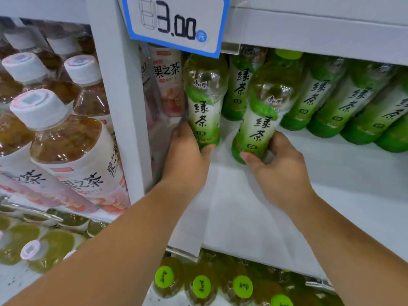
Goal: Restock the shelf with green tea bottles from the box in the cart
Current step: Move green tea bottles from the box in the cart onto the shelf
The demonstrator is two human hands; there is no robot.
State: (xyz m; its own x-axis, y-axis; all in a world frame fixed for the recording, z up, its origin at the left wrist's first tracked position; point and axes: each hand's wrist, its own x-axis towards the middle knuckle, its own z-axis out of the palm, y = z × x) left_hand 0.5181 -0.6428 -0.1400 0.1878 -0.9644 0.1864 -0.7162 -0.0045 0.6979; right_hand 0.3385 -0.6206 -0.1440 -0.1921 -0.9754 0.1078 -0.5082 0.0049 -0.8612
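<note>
Green tea bottles (320, 96) line the back of a white shelf (331, 173), and two more are held near its left end. The left hand (187, 155) curls round the base of the left bottle (205, 100), which stands nearly upright just beside the white upright post (119, 96). The right hand (280, 166) grips the foot of the right bottle (260, 120), which tilts with its top to the right. A price tag (176, 21) reading 3.00 hangs in front of the left bottle's cap and hides it. A peach tea bottle (170, 80) stands close behind, between post and left bottle. Each green bottle has a green and white label with black characters, and pale liquid in a clear shoulder. At least five show in the back row. Left of the post, three white-capped tea bottles (66, 140) show clearly, with others behind. On the shelf below, four green caps (201, 286) face up.
</note>
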